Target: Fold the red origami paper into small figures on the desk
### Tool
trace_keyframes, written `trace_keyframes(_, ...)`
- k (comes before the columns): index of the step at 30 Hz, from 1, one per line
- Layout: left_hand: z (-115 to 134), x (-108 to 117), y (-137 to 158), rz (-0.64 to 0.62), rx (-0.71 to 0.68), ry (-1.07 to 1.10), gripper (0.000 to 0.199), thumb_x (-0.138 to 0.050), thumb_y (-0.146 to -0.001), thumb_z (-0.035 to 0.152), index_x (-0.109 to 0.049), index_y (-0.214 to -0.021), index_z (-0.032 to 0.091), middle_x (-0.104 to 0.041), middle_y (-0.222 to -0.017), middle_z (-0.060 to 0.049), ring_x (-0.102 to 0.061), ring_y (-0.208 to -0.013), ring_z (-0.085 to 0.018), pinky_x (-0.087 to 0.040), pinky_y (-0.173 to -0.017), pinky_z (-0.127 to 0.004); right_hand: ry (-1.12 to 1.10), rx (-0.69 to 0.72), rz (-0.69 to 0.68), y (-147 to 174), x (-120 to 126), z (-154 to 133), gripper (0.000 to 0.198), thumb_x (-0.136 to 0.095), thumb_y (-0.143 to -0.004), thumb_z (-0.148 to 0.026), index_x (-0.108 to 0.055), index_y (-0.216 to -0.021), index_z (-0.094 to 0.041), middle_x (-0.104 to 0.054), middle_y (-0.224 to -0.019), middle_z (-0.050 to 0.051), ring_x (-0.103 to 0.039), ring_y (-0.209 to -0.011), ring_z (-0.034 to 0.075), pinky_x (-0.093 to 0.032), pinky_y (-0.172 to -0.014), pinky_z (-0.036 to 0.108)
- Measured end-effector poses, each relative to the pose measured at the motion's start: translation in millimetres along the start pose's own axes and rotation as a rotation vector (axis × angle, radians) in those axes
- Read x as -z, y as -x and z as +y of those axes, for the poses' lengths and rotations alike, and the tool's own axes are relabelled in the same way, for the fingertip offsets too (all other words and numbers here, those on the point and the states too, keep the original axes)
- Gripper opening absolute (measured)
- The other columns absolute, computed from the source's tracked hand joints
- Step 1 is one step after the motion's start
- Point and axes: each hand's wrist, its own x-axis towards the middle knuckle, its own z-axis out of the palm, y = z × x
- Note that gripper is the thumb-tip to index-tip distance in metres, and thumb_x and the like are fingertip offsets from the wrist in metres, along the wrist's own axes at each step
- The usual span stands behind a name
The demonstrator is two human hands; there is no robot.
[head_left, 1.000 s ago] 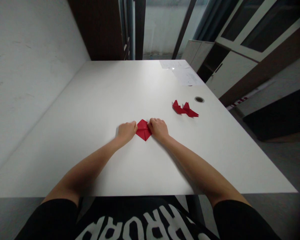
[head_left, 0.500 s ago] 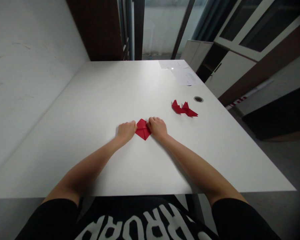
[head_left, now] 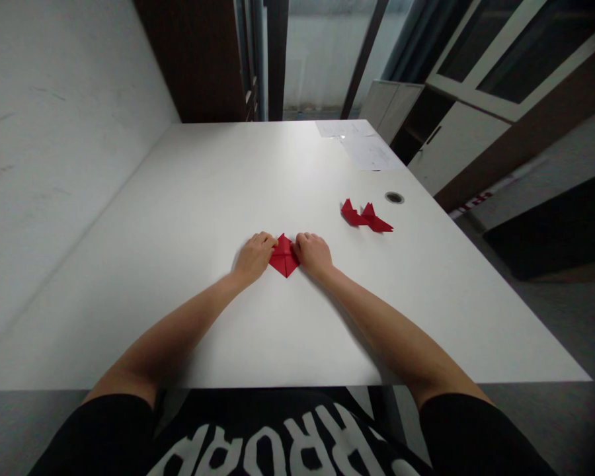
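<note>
A red folded paper (head_left: 285, 260) lies on the white table between my two hands, a point at its near end and another at its far end. My left hand (head_left: 256, 256) grips its left side, fingers closed at the upper left edge. On the right side, my right hand (head_left: 313, 252) is closed with curled fingers on the paper's edge. The fingertips of both hands partly cover the paper's sides. Farther right lie two red origami pieces, a left one (head_left: 351, 214) and a right one (head_left: 375, 219), touching or nearly so.
The white table (head_left: 203, 178) meets a wall (head_left: 69, 119) on the left. Sheets of paper (head_left: 369, 152) lie at the far right, and a round cable hole (head_left: 394, 198) is near the right edge. White cabinets (head_left: 461, 142) stand beyond that edge.
My left hand has shifted its fingers up and inward over the upper left edge of the red paper, whose far end now looks more pointed. My right hand has stayed in place.
</note>
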Motion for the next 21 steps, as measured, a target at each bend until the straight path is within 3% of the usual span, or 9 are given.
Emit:
trace_keyframes(5,-4.8,-0.9,4.8,-0.035,-0.084,0.107,0.032,-0.045,-0.097,0.013,-0.064,-0.12,0.025,-0.061,-0.129,-0.006,-0.057,-0.116,-0.02,-0.045,-0.107,-0.035,-0.022,0.022,0.015,-0.4,-0.2,2.9,0.027,-0.041,-0.105,-0.033,-0.064,-0.1,-0.019,-0.071,-0.103,0.012,-0.062,-0.097,0.025,-0.039,-0.082,0.034)
trace_keyframes(10,-7.4,-2.0,4.7,-0.015,-0.017,0.145,0.034,-0.052,-0.095,0.017,-0.059,-0.128,0.022,-0.065,-0.124,-0.007,-0.058,-0.115,-0.022,-0.045,-0.107,-0.039,-0.058,0.024,0.038,0.8,-1.4,5.9,0.025,-0.044,-0.103,-0.034,-0.064,-0.097,-0.02,-0.071,-0.101,0.011,-0.061,-0.093,0.024,-0.038,-0.079,0.033)
trace_keyframes(16,-9.6,-3.4,3.2,-0.064,-0.004,0.176,0.058,-0.061,-0.089,0.016,-0.047,-0.145,0.024,-0.066,-0.131,-0.008,-0.059,-0.117,-0.024,-0.045,-0.107,-0.042,-0.26,0.068,0.073,1.7,0.0,17.4,0.022,-0.046,-0.101,-0.036,-0.061,-0.093,-0.021,-0.068,-0.088,0.006,-0.058,-0.083,0.021,-0.039,-0.076,0.031)
trace_keyframes(19,-9.9,-1.8,2.9,-0.059,0.062,0.199,0.049,-0.058,-0.091,0.016,-0.052,-0.139,0.025,-0.068,-0.127,-0.007,-0.062,-0.113,-0.023,-0.048,-0.104,-0.04,-0.39,0.163,0.086,2.4,4.6,25.1,0.016,-0.049,-0.097,-0.032,-0.061,-0.096,-0.02,-0.068,-0.089,0.005,-0.058,-0.086,0.021,-0.043,-0.082,0.032)
trace_keyframes(21,-10.2,0.3,2.6,-0.044,0.1,0.224,0.04,-0.057,-0.092,0.017,-0.057,-0.131,0.024,-0.069,-0.124,-0.006,-0.063,-0.112,-0.022,-0.049,-0.102,-0.038,-0.461,0.287,0.092,4.1,9.3,27.9,0.017,-0.052,-0.096,-0.032,-0.062,-0.101,-0.02,-0.069,-0.1,0.007,-0.059,-0.096,0.022,-0.045,-0.09,0.035)
